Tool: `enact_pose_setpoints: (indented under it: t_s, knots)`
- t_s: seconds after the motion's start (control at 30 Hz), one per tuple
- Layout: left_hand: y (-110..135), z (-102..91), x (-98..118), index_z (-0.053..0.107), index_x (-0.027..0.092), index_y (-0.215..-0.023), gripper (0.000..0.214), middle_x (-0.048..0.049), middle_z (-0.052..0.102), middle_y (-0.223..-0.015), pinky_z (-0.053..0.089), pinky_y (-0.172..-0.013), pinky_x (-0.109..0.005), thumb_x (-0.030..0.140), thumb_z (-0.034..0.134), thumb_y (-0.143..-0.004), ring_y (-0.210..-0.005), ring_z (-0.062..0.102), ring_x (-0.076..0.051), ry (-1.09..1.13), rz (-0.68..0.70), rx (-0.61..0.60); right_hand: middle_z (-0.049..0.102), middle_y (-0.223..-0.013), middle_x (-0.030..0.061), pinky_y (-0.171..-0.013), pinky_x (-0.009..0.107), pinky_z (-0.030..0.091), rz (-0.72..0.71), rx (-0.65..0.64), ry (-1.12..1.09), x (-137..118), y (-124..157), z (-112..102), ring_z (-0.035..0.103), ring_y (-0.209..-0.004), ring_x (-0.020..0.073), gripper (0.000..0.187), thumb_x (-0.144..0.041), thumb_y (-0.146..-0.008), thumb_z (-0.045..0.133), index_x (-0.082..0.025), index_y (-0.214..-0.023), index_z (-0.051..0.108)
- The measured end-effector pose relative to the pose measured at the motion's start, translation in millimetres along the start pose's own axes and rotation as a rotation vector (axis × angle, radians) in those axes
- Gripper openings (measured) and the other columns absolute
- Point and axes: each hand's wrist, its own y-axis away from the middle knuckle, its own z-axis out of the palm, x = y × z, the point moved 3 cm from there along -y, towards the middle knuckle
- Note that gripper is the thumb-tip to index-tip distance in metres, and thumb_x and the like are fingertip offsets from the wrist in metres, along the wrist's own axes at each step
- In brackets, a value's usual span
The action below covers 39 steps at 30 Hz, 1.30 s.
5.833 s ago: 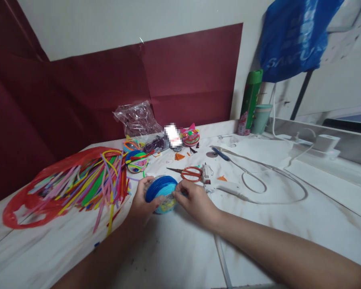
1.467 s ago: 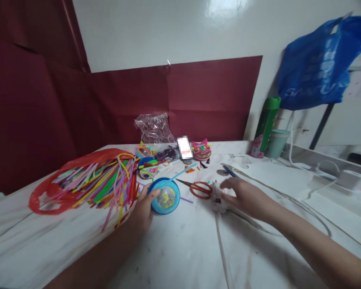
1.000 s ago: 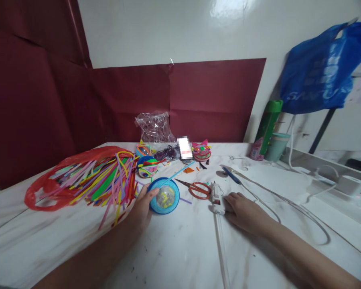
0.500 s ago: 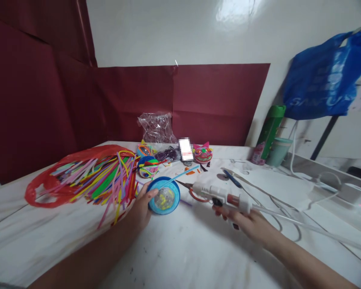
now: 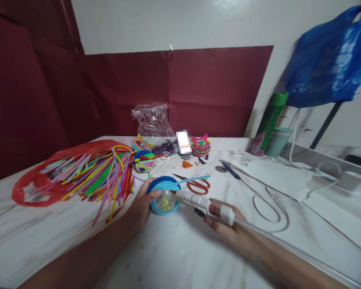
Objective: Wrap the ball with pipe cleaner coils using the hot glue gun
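While the right hand is gripping a glue gun with closed fingers, seemingly aiming its nozzle at the blue round piece, the left hand is pinching that piece's rim between thumb and fingers, probably for steadiness. Beyond, scissors are lying on the table.

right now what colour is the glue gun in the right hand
The glue gun is mostly white, with a reddish part; best seen in the head view.

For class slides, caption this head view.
Left hand holds a round blue object; right hand points a glue gun at it.
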Motion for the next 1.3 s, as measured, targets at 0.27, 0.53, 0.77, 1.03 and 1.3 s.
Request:
enact_pose_setpoints:
  t_s: [0.27, 0.53, 0.77, 1.03, 1.3]
  knots:
    - [1.3, 1.4, -0.3, 0.058, 0.021, -0.116, 0.059, -0.0038, 0.070, -0.088, 0.049, -0.069, -0.031, 0.024, 0.076, -0.059, -0.081, 0.066, -0.024, -0.058, -0.009, 0.016, 0.052, -0.071, -0.0005, -0.056, 0.025, 0.039, 0.019, 0.001, 0.011, -0.3, -0.9, -1.0, 0.047, -0.065, 0.0151, 0.015, -0.033, -0.084, 0.050, -0.019, -0.085, 0.056]
    - [1.6, 2.4, 0.2, 0.057, 0.022, -0.114, 0.057, -0.0029, 0.068, -0.088, 0.048, -0.069, -0.031, 0.025, 0.074, -0.060, -0.079, 0.064, -0.023, -0.074, 0.005, 0.022, 0.059, -0.069, 0.0006, -0.054, 0.025, 0.041, 0.008, 0.033, 0.036, -4.9, 1.6, -4.6, 0.052, -0.064, 0.0165, 0.018, -0.033, -0.083, 0.051, -0.020, -0.086, 0.063]
    - [-2.0, -0.6, -1.8, 0.057, 0.022, -0.115, 0.057, -0.0029, 0.069, -0.089, 0.049, -0.072, -0.033, 0.025, 0.075, -0.061, -0.081, 0.066, -0.024, -0.082, -0.007, 0.004, 0.062, -0.069, 0.0012, -0.053, 0.025, 0.044, 0.031, 0.049, 0.057, -9.6, 1.4, -4.7, 0.056, -0.062, 0.0172, 0.020, -0.032, -0.081, 0.051, -0.018, -0.085, 0.065]
    - [-2.3, -0.4, -2.4, 0.056, 0.022, -0.114, 0.058, -0.0049, 0.070, -0.094, 0.050, -0.075, -0.036, 0.024, 0.076, -0.060, -0.085, 0.067, -0.026, -0.081, 0.000, 0.009, 0.065, -0.071, 0.0017, -0.054, 0.026, 0.045, 0.042, 0.044, 0.045, -10.3, 1.7, -4.7, 0.058, -0.065, 0.0185, 0.021, -0.034, -0.081, 0.052, -0.019, -0.084, 0.066]
    - [0.0, 4.7, 0.7, 0.055, 0.021, -0.112, 0.057, -0.0059, 0.069, -0.094, 0.051, -0.075, -0.037, 0.026, 0.075, -0.060, -0.085, 0.066, -0.026, -0.099, -0.005, 0.012, 0.066, -0.073, 0.0034, -0.057, 0.027, 0.047, 0.028, 0.038, 0.066, -14.6, 1.3, -4.9, 0.061, -0.069, 0.0199, 0.023, -0.035, -0.081, 0.047, -0.019, -0.080, 0.063]
